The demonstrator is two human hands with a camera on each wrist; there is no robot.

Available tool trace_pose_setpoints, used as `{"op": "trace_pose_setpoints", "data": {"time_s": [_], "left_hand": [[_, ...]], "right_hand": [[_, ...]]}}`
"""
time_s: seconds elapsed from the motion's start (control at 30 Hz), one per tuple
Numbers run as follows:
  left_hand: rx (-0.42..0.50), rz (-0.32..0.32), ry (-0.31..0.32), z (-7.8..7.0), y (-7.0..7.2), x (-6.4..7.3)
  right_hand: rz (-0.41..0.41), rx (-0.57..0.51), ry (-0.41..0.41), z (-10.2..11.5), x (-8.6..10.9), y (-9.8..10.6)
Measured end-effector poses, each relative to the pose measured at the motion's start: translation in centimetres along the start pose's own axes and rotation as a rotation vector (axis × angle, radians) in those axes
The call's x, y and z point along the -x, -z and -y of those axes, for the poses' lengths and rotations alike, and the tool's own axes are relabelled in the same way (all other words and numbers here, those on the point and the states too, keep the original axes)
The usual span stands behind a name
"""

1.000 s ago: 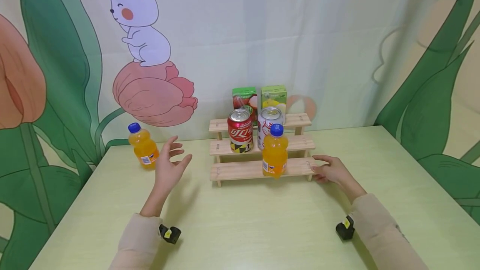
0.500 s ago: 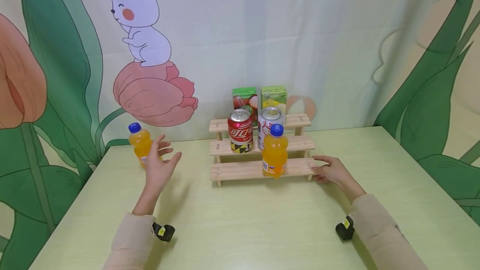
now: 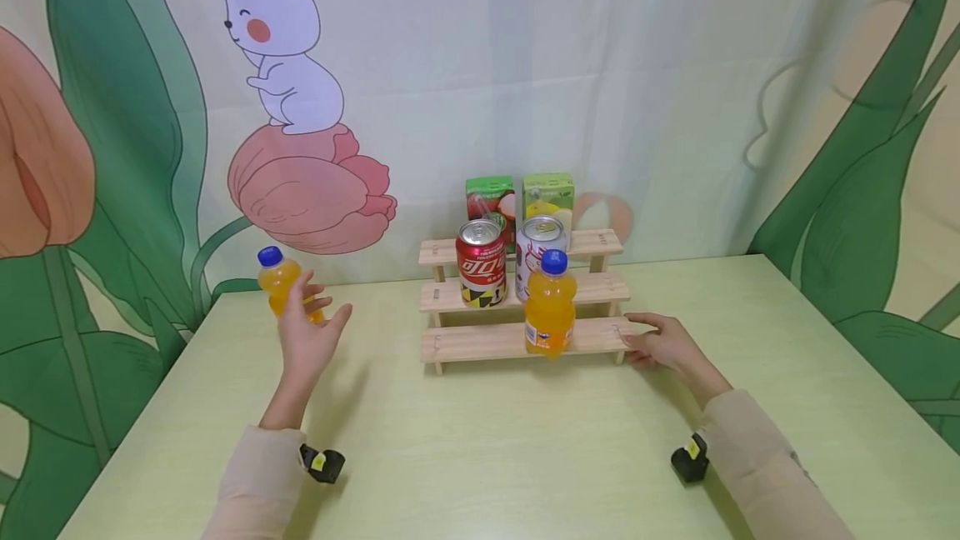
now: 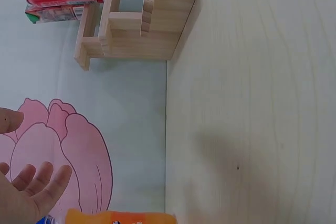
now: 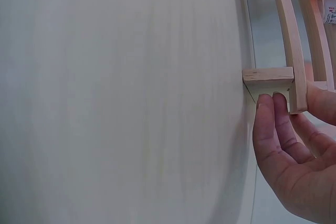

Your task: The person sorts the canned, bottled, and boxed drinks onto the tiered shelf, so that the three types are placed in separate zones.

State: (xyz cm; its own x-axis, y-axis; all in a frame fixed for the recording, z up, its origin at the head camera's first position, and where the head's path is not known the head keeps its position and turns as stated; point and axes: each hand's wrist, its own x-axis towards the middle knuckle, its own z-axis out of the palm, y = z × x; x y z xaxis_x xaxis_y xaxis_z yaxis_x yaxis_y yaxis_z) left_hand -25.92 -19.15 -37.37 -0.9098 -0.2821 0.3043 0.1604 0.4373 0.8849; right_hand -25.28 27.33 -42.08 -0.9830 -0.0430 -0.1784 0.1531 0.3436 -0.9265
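My left hand has its fingers spread and loosely bent, in front of an orange soda bottle with a blue cap. The hand covers part of the bottle in the head view; whether they touch, I cannot tell. In the left wrist view, a gap shows between thumb and fingers, with the bottle at the lower edge. My right hand grips the right end of the lowest step of a wooden three-tier rack, thumb above and fingers beneath. Another orange soda bottle stands upright on that step.
A red cola can and a white can, partly hidden by the bottle, stand on the middle step. Two juice boxes, one red-green and one yellow-green, stand on the top step. A printed curtain hangs behind the table.
My left hand has moved left to the orange soda bottle at the left, covering more of it. The right hand stays on the rack, and the things on the rack have not moved.
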Motion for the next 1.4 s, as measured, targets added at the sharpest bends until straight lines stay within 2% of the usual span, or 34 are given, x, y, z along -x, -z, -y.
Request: {"op": "trace_pose_setpoints", "data": {"time_s": [0.17,0.53,0.8,1.03,1.27,1.4], "left_hand": [[0.003,-0.035,-0.02,0.5,0.3,-0.4],[-0.013,-0.091,-0.034,1.4,1.1,-1.1],[-0.023,-0.115,0.001,1.8,1.9,-1.8],[-0.049,-0.125,0.079,1.9,2.6,-2.5],[-0.095,-0.181,0.077,2.2,2.9,-3.1],[-0.119,-0.193,0.102,2.4,3.0,-3.2]], "right_hand": [[0.02,-0.026,0.031,-0.1,0.1,0.1],[-0.012,0.001,-0.013,0.2,0.0,-0.2],[-0.017,-0.003,-0.017,-0.1,-0.2,-0.1],[-0.02,0.003,-0.019,-0.1,-0.2,-0.1],[-0.021,-0.004,-0.018,0.1,-0.1,-0.2],[-0.019,-0.009,-0.015,0.1,-0.1,-0.2]]}}
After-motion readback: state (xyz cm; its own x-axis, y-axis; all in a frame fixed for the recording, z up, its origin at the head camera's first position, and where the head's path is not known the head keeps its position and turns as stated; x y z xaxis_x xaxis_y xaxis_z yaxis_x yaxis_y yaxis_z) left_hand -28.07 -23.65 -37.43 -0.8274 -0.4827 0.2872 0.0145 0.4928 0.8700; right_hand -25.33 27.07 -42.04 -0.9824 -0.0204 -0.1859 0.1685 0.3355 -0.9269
